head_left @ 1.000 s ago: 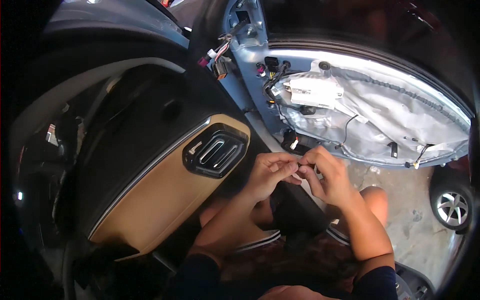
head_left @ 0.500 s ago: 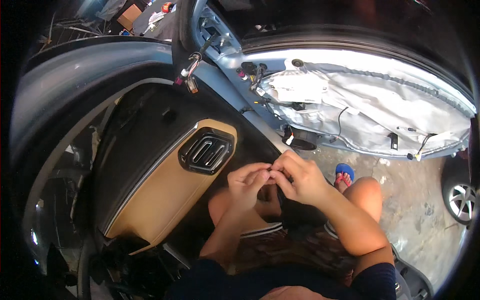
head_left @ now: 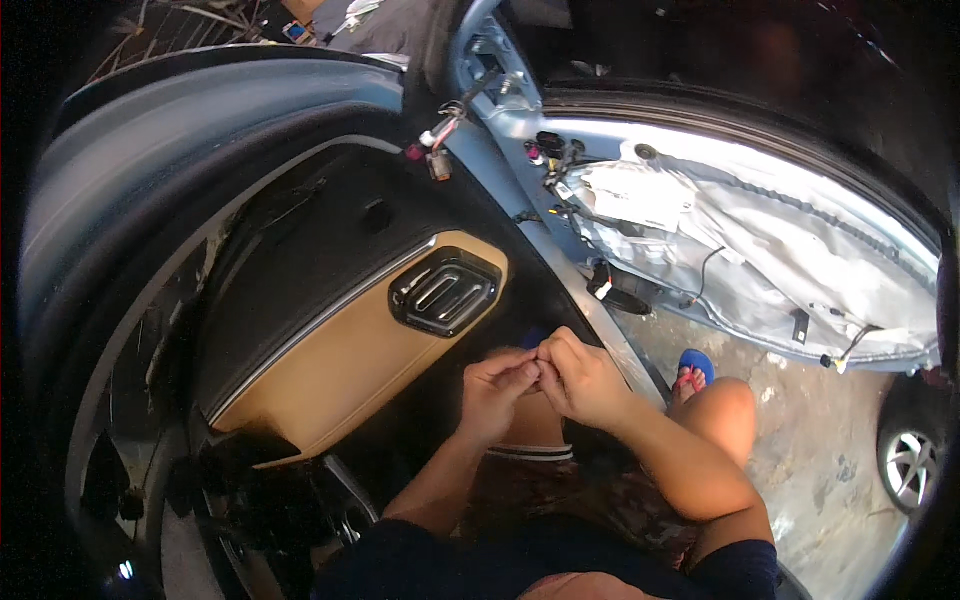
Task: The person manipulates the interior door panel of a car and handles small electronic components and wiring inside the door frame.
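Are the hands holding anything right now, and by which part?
Left hand and right hand pinch fingertips together over something tiny between them; what it is, and where it is gripped, cannot be told.

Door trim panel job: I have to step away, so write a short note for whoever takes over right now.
Left hand and right hand: fingertips pinched together over the lap, on something too small to make out.
Door trim panel, black and tan, is off the door and leans at the left, handle bezel facing up.
Bare door shell stands at the right, plastic liner and loose wiring connectors exposed.
Done: panel removed. Left: panel not yet back on the door.
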`<action>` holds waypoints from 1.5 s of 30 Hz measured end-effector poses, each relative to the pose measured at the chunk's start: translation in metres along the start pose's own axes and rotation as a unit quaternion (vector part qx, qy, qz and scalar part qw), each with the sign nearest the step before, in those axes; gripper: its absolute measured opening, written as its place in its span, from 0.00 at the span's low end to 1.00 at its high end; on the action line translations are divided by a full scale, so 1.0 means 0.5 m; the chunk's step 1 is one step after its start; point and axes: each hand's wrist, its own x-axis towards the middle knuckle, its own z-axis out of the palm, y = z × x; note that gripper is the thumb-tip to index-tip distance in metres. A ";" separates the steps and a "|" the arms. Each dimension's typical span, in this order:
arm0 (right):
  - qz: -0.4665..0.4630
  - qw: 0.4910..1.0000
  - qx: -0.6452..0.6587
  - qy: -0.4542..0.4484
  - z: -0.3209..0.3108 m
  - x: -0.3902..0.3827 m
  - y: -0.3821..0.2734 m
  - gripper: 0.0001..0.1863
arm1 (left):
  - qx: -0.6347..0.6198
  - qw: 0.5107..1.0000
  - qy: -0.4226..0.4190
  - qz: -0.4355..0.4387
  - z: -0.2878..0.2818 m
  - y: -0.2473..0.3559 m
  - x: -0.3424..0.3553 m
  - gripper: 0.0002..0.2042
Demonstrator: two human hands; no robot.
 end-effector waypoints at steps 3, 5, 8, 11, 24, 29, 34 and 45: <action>-0.025 0.999 -0.005 -0.021 0.014 0.010 0.007 0.09 | -0.013 1.000 0.017 -0.017 -0.017 0.007 0.001 0.09; -0.040 0.998 -0.005 -0.041 0.028 0.019 0.006 0.09 | -0.043 0.998 0.032 -0.031 -0.030 0.028 -0.008 0.10; -0.063 0.995 -0.019 -0.077 0.056 0.027 0.023 0.10 | -0.130 0.983 0.097 -0.086 -0.053 0.011 -0.021 0.11; -0.076 0.991 0.004 -0.108 0.094 0.029 0.022 0.10 | -0.107 0.962 0.217 -0.128 -0.126 -0.035 -0.060 0.12; 0.040 0.995 0.020 -0.084 0.041 0.060 0.068 0.05 | 0.588 0.688 0.040 0.423 -0.022 0.272 0.005 0.14; 0.053 0.997 -0.011 -0.046 0.021 0.065 0.090 0.05 | 0.442 0.768 0.153 0.438 0.076 0.406 0.238 0.14; 0.085 0.995 -0.001 -0.050 0.010 0.061 0.115 0.05 | 0.571 0.578 0.177 0.556 0.129 0.343 0.281 0.09; 0.095 0.987 -0.049 -0.121 0.011 0.062 0.125 0.07 | 0.110 0.968 0.120 0.191 0.176 0.231 0.311 0.10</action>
